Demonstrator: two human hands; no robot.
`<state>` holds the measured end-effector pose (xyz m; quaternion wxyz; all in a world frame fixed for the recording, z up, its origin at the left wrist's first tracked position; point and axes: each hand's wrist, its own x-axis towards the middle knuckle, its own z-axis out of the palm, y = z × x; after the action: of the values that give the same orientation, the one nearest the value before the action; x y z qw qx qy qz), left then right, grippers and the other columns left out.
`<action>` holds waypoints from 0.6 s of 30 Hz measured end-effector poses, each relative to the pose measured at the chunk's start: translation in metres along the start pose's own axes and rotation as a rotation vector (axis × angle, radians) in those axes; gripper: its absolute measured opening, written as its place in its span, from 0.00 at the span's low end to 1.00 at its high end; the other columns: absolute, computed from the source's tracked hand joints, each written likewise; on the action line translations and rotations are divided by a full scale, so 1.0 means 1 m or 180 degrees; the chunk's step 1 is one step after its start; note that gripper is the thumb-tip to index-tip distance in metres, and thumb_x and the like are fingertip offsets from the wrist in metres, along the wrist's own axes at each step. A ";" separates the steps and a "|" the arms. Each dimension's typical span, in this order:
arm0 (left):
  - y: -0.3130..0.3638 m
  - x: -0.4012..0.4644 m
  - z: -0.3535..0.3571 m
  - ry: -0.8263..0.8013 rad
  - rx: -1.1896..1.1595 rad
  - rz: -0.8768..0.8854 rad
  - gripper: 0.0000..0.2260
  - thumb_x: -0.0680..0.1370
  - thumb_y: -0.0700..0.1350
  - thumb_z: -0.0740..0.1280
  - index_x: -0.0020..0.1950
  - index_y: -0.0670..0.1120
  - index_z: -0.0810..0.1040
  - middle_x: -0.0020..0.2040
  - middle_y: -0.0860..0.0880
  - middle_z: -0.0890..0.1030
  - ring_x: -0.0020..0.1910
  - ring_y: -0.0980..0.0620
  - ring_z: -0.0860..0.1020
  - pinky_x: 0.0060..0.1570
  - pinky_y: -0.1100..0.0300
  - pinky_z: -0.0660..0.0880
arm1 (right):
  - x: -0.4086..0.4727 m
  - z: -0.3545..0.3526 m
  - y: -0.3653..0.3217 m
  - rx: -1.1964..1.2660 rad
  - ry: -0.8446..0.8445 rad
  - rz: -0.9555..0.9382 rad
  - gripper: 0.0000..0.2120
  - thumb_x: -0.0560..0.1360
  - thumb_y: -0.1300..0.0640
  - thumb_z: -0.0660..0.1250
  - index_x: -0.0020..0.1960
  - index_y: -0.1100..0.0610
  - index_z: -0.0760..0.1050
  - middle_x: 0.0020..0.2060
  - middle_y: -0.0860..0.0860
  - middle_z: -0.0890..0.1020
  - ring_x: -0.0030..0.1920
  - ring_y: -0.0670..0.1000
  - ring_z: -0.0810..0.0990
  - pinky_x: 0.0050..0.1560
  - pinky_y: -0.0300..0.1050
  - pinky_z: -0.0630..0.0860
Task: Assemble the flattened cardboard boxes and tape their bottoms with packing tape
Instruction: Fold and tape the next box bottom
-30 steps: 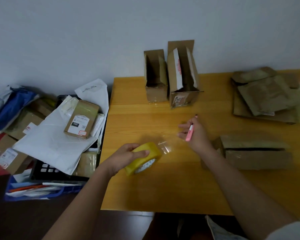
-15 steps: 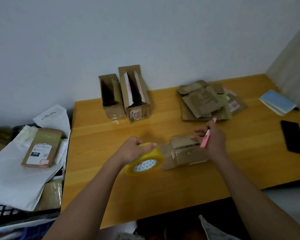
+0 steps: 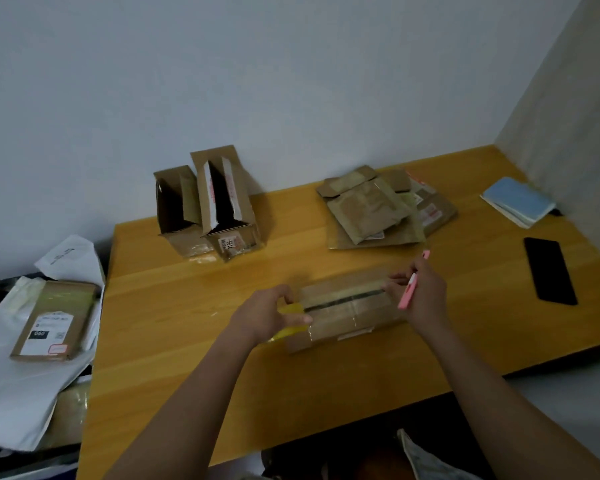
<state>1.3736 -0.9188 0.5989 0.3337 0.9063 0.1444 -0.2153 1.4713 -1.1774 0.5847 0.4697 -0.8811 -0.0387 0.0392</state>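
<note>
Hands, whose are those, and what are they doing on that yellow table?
They belong to a person wearing a camera on their head, so you look down as they do. No machine here. The left hand holds a yellow tape roll against one end of a cardboard box lying on the wooden table. The right hand holds a pink cutter at the other end. Clear tape seems to run along the box's seam. Behind stand two open boxes, with a pile of flat boxes, a black phone and a blue notebook to the right.
</note>
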 end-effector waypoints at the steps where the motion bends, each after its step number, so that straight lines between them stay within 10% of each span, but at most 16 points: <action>1: 0.000 0.002 0.002 -0.0097 0.0067 -0.0032 0.25 0.66 0.62 0.75 0.55 0.52 0.71 0.47 0.50 0.72 0.45 0.48 0.72 0.43 0.52 0.72 | 0.002 0.002 0.004 -0.0038 -0.0068 -0.0020 0.23 0.69 0.67 0.76 0.38 0.50 0.62 0.41 0.53 0.80 0.40 0.43 0.79 0.34 0.26 0.72; 18: 0.020 0.014 0.009 -0.0769 0.1546 0.0141 0.46 0.71 0.44 0.75 0.78 0.62 0.49 0.77 0.54 0.53 0.56 0.44 0.76 0.48 0.51 0.77 | 0.030 0.016 0.026 0.0211 -0.0494 -0.0007 0.13 0.72 0.69 0.71 0.42 0.62 0.67 0.43 0.50 0.79 0.41 0.39 0.79 0.36 0.30 0.76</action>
<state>1.3917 -0.9381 0.5967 0.1260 0.9305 0.0279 -0.3428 1.5001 -1.1755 0.5534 0.4943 -0.8593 -0.0746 0.1080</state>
